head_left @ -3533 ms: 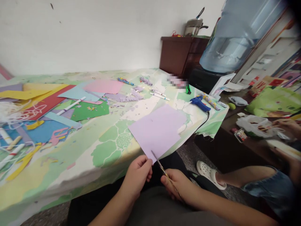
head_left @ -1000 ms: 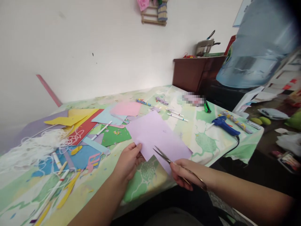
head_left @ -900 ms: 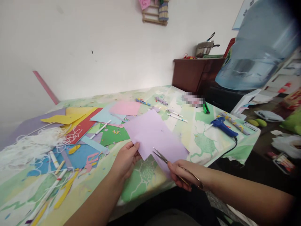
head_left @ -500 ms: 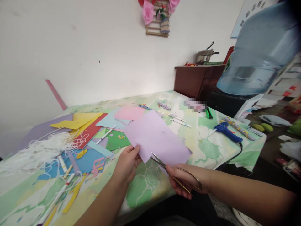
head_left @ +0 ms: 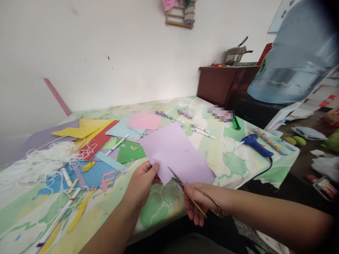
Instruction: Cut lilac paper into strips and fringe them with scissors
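A lilac sheet of paper is held over the table's front edge, its near-left corner pinched between the thumb and fingers of my left hand. My right hand grips gold-handled scissors, fingers in the loops. The handles are spread apart. One blade lies over the paper's near edge, a little right of my left thumb; the other blade is mostly hidden below the sheet. A small dark mark shows on the paper's upper right part.
On the left lie tangled white string, coloured paper sheets, markers and scraps. To the right are a blue glue gun with its cord, a green cutter and more markers. A large water bottle stands behind.
The scissors have moved slightly left, and their blade now reaches further over the paper's near edge. My left hand keeps its pinch on the sheet. The camera view has shifted a little.
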The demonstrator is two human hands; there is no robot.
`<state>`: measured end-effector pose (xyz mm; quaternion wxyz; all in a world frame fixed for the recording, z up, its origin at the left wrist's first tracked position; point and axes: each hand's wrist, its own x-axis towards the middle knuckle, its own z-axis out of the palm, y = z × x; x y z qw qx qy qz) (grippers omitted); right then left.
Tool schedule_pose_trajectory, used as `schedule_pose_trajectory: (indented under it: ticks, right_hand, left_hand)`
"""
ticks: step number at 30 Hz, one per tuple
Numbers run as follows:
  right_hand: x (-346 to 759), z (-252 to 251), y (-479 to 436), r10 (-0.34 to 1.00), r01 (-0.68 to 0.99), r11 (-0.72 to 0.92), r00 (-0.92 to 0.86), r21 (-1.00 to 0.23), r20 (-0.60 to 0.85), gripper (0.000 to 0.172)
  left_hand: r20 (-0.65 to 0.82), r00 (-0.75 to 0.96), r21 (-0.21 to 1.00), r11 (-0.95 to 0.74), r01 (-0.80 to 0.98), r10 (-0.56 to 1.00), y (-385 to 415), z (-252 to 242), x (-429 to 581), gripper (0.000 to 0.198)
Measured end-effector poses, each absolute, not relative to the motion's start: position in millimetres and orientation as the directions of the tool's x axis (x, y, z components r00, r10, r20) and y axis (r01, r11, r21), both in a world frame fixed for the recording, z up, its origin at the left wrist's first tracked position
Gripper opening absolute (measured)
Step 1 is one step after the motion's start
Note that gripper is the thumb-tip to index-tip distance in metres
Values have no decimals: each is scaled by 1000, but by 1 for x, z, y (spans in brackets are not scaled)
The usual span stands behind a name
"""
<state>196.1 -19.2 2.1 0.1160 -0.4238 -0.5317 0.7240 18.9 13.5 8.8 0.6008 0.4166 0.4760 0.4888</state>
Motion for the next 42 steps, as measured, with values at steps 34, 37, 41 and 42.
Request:
schedule_pose_trajectory:
  ticks: [34,37,41,42]
  right_hand:
    - [187,-2,-15,713,417,-204,-556,-886,-426,54]
    - [187,-5,-15,703,410,-240,-552,-880,-449,49]
    - [186,-5,-15,689,415,-292,-533,-862,-490,43]
    - [185,-4,-16,687,418,-302,-528,-857,-500,42]
  left_hand:
    - [-170,59,979,176,-105,984,18,10,14,18]
    - [-174,77,976,183,-122,982,18,10,13,18]
    - [-171,104,974,184,-132,980,17,9,11,18]
    - [-173,107,973,186,-135,979,17,9,11,17]
